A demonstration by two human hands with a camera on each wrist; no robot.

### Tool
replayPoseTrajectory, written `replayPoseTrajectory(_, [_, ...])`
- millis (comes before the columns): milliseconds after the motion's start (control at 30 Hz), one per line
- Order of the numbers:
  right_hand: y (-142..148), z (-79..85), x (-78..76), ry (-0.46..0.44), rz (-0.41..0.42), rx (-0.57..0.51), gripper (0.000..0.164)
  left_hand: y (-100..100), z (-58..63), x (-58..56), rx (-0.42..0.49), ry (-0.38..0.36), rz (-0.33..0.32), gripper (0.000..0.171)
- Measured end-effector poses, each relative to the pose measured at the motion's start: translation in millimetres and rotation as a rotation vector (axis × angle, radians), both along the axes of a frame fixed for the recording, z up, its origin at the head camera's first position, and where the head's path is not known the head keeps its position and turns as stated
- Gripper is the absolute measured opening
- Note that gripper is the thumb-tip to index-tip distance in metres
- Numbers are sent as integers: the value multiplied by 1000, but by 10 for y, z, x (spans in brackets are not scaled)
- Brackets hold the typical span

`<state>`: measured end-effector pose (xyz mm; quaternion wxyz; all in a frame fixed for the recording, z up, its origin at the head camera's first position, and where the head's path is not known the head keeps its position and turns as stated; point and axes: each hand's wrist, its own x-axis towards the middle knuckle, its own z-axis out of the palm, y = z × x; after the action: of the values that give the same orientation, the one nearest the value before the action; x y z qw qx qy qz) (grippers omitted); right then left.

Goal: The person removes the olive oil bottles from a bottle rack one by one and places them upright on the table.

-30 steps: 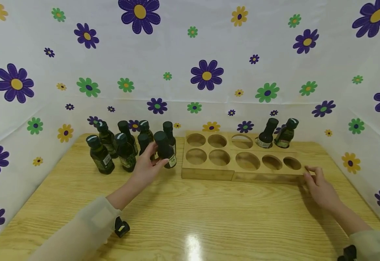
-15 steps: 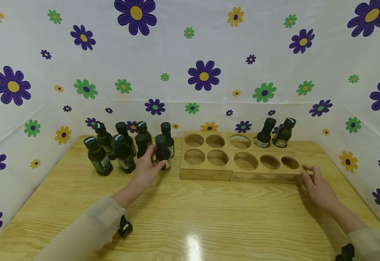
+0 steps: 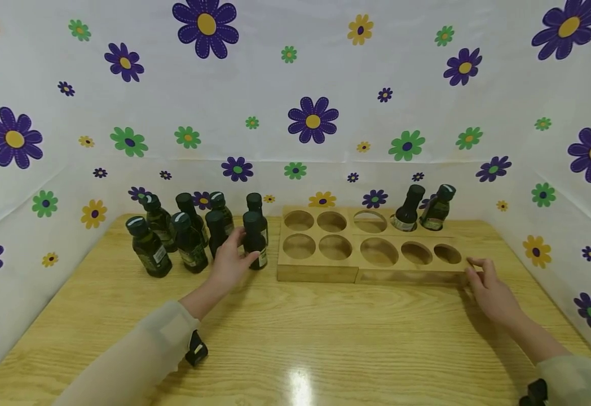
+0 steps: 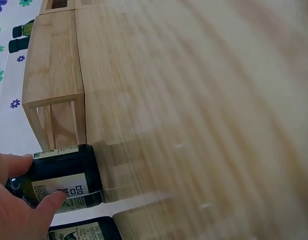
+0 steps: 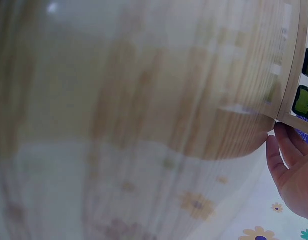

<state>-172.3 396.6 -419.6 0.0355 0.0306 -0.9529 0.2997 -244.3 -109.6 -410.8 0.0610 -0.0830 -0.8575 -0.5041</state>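
Note:
In the head view my left hand (image 3: 226,262) grips a dark glass bottle (image 3: 256,245) with a black cap, standing upright left of the wooden bottle rack (image 3: 318,274). The left wrist view shows thumb and a finger on either side of this bottle (image 4: 91,172), by its pale label. My right hand (image 3: 490,287) rests at the rack's right end. In the right wrist view its fingertips (image 5: 277,126) touch the rack's corner, fingers mostly straight. Two bottles, one with a dark cap (image 3: 415,192) and one with a silver-marked cap (image 3: 446,192), lean in the rack's back row.
Several more dark bottles (image 3: 152,256) stand grouped on the left of the wooden table (image 3: 356,338). The rack has two rows of round holes; its left part is boxier than its right. A flowered white cloth (image 3: 255,84) hangs behind and at both sides.
The gripped bottle has come down from a slightly raised, tilted pose to upright on the table, and my left hand has lowered with it. The right hand stays at the rack's end.

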Motion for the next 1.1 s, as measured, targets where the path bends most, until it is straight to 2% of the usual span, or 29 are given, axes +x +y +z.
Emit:
replayPoseTrajectory(200, [8,21,9,-5,3,-4,47,-26,46,64,12,7,8,61])
replayPoseTrajectory(400, [12,37,25,24,-3,4,45,-52,85,307,95,5,-18,61])
replayPoseTrajectory(567, [28,40,40,32,-3,4,46,14,74,495,157,60,-40,52])
replayPoseTrajectory(667, [31,37,35,39,-5,10,46,110,80,546,174,96,-88,47])
replayPoseTrajectory(900, [-10,30,12,32,-11,-1,44,467,175,534,186,87,-209,44])
replayPoseTrajectory(1100, [-40,16,9,15,-17,-10,46,848,228,389,194,99,-318,42])
